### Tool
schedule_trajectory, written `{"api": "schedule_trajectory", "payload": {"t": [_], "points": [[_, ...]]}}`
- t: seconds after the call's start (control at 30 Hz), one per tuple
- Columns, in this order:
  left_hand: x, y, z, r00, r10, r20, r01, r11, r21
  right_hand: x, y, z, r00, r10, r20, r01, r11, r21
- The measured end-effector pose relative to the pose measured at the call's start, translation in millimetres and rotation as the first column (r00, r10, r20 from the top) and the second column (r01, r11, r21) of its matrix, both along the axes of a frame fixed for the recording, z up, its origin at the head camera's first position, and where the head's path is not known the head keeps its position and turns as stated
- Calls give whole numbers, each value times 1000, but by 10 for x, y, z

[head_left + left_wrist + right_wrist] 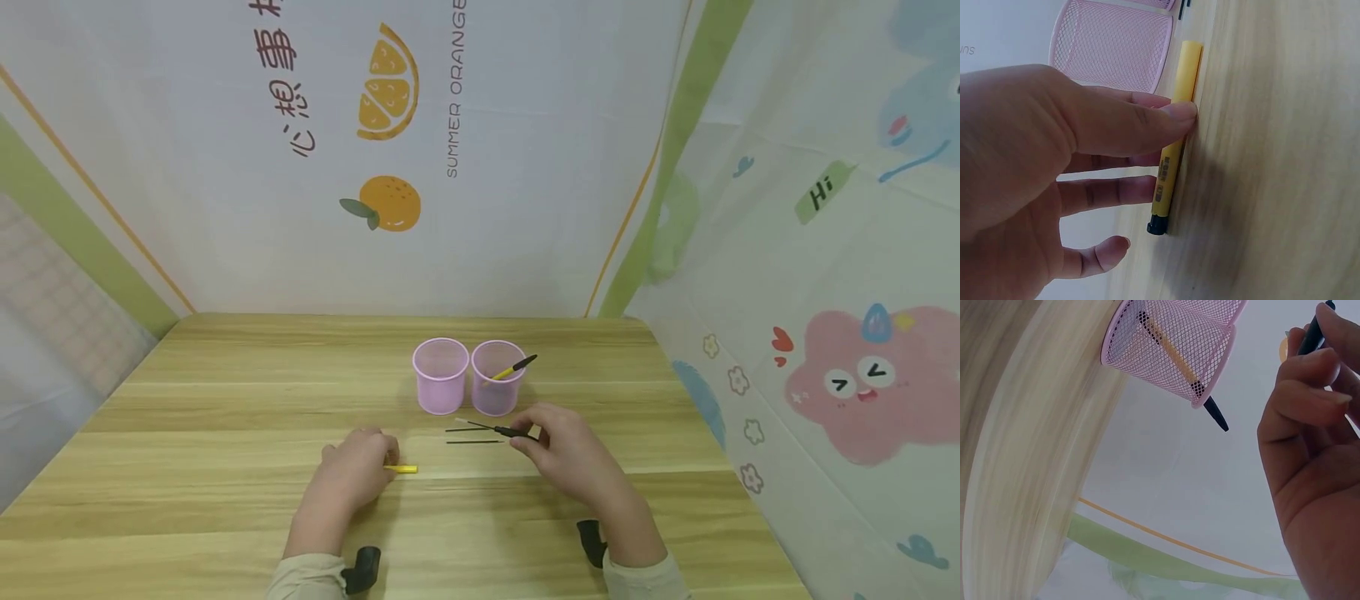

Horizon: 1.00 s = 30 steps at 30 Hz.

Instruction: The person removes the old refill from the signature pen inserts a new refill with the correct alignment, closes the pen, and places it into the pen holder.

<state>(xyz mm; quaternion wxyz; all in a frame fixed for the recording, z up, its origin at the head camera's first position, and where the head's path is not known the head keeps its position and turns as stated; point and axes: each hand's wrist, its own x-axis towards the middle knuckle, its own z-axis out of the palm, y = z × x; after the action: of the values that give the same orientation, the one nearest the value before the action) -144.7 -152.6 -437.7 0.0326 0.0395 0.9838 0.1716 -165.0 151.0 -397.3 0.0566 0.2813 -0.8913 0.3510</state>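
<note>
Yellow pen [1172, 140] lies flat on worktop [225, 433], in front of two pink mesh cups [440, 375]. Left hand [356, 471] over it, palm down; fingertips [1179, 115] press barrel, grip narrow, apparently pinning pen so it cannot roll. Right hand [566, 450] raised just right of it, wrist bent, grip pinching black pen [513, 432] between thumb and forefinger. Thin black rods [474, 442] lie beside it. Right cup [497, 379] holds one yellow-black pen [513, 367], leaning on rim.

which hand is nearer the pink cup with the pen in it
Right. The right hand sits just in front of the pen cup, holding a black pen. The left hand is farther left, on a yellow pen.
</note>
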Motion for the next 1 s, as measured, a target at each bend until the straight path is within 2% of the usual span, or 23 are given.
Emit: {"api": "schedule_trajectory", "payload": {"t": [0.27,0.53,0.77,0.9,1.0], "points": [[-12,-36,21,1000,-1,13,0,999,33,5,13,-2,1000,3,-9,-3,1000,-18],[-22,-43,68,1000,-16,-21,17,999,48,2,5,2,1000,-11,1,11,1000,1],[0,-22,179,994,-32,-108,42,995,92,3,-2,4,1000,-23,7,22,1000,17],[24,-8,281,980,-54,-192,74,992,99,4,2,10,1000,-29,8,29,999,17],[36,13,380,964,-86,-253,110,990,85,0,6,24,1000,-22,-3,22,1000,9]]}}
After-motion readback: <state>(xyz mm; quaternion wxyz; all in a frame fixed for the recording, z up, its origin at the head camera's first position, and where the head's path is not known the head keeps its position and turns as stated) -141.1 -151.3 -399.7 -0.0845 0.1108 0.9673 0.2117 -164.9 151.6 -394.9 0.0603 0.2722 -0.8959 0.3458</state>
